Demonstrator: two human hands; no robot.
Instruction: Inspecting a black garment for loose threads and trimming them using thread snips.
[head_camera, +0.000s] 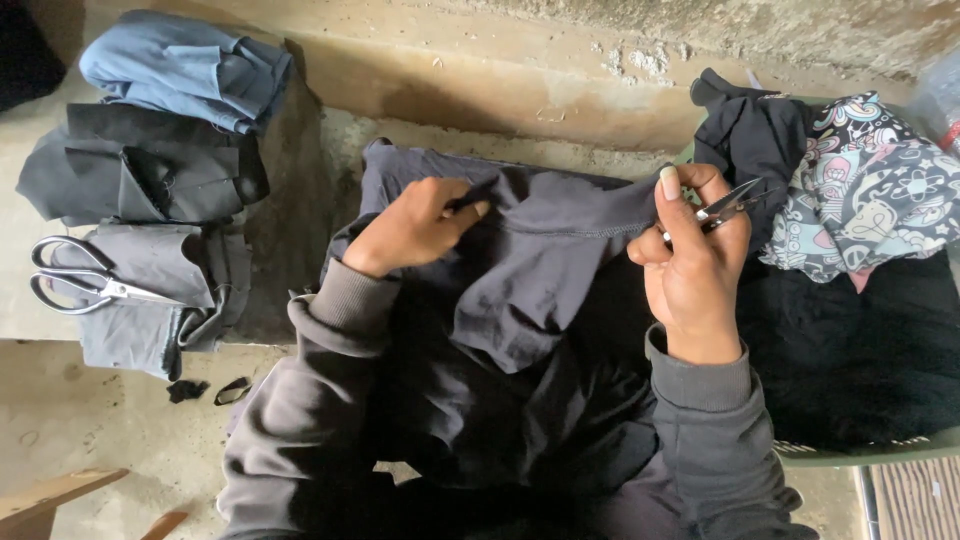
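Dark grey stretchy garment (545, 270) lies across the lap. Left hand (415, 228) pinches its fabric; right hand (695, 265) pinches its hem, gripping small metal thread snips (730, 203).

At frame centre, the left hand (415, 225) pinches a dark grey stretchy garment (540, 270), while the right hand (695, 265) grips its stitched edge along with small metal thread snips (733, 200). Large steel scissors (85, 280) lie on folded grey cloth (165, 300) at left.

A raw concrete ledge (480, 95) is seen carrying the cloth. Large scissors (75, 285) are laid on a grey folded piece (160, 290) on it. Behind the scissors, dark folded fabric (140, 165) and a blue bundle (185, 65) are stacked. Right of the scissors, a dark grey garment (540, 250) is spread.
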